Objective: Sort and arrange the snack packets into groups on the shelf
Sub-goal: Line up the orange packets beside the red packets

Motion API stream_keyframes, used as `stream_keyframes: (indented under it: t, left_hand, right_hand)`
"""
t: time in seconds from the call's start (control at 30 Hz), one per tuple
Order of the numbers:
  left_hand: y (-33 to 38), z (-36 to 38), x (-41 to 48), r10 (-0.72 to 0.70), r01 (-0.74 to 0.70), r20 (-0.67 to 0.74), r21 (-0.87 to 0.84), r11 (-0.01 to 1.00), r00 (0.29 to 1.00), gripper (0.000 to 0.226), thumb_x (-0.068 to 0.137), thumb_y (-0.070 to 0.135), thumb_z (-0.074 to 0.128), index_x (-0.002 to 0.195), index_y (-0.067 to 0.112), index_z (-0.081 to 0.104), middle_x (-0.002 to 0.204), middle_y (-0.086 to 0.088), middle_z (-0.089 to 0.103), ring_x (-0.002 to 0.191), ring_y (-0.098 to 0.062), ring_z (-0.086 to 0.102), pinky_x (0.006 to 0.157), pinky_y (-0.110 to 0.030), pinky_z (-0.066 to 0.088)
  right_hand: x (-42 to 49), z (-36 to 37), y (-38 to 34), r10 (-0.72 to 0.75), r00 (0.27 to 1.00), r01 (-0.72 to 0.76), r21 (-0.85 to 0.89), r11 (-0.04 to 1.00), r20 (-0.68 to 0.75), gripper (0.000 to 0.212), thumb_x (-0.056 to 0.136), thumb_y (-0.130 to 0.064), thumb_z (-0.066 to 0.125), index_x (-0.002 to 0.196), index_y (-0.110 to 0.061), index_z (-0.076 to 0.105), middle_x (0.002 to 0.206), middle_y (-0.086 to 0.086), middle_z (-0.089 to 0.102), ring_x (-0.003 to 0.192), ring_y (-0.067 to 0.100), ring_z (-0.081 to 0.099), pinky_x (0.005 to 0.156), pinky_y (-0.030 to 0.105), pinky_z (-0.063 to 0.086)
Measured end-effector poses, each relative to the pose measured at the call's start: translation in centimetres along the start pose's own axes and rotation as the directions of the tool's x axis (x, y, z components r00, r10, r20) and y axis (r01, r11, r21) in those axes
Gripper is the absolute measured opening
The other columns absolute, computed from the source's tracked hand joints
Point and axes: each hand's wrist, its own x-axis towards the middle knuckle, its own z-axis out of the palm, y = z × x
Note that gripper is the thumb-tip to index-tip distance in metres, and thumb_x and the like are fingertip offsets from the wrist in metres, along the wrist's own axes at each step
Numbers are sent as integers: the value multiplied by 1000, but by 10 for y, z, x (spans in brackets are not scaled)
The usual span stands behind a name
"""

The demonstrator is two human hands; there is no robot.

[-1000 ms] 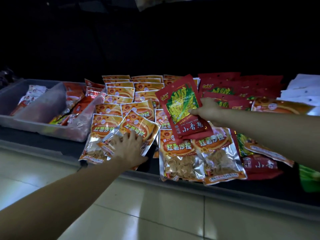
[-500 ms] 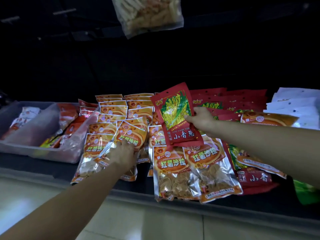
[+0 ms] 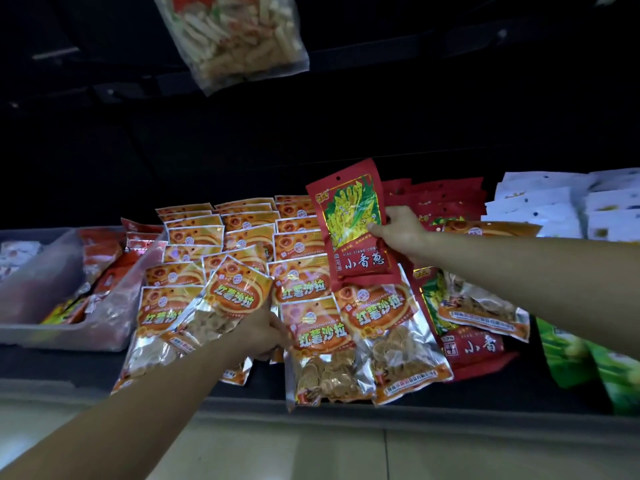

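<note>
Hands on snack packets

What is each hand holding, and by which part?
Right hand: red packet, by its right edge. Left hand: orange packet, by its lower right part.

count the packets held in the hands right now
2: a red packet raised in the right hand; an orange packet in the left hand, lower left. Others may hide behind them.

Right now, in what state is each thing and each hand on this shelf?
red packet, held upright above the shelf by the right hand.
orange packet, tilted, gripped by the left hand.
bin, open, holding packets.
white packets, lying in rows at the right.
</note>
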Motion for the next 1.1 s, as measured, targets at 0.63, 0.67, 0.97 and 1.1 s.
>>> stream_keyframes:
  t: [0.63, 0.67, 0.97, 1.1]
  left_hand:
    - [13, -23, 14, 48, -83, -538, -42, 996, 842, 15, 87, 18, 72, 77, 10, 64, 69, -10, 66, 75, -33, 70, 71, -43, 59]
    - [15, -26, 14, 39, -56, -592, -11, 998, 805, 12, 87, 21, 71, 84, 11, 65, 76, -10, 67, 83, -34, 69, 74, -40, 56]
    - [49, 43, -2, 272, -211, -612, 171, 962, 743, 58, 77, 25, 76, 126, 14, 46, 123, -10, 45, 107, -30, 53, 82, -43, 51]
    - [67, 90, -4, 186, -200, -284, -19, 980, 941, 30, 81, 40, 73, 102, 23, 60, 98, 5, 68, 87, -19, 67, 78, -38, 57]
  right_hand:
    - [0, -28, -2, -70, 997, 77, 177, 981, -46, 17, 94, -12, 65, 109, -5, 67, 93, 7, 72, 83, 22, 71, 78, 36, 60]
    - [0, -29, -3, -63, 997, 72, 181, 981, -51, 19, 94, -12, 65, 110, -3, 67, 93, 8, 72, 83, 23, 71, 77, 37, 60]
    - [2, -50, 4, -53, 985, 82, 175, 981, -163, 6, 93, -15, 67, 98, -12, 68, 89, 9, 73, 79, 25, 72, 78, 44, 61]
    - [-2, -69, 9, -41, 981, 75, 176, 982, -192, 5, 93, -16, 67, 89, -20, 66, 92, 9, 73, 84, 27, 73, 78, 44, 61]
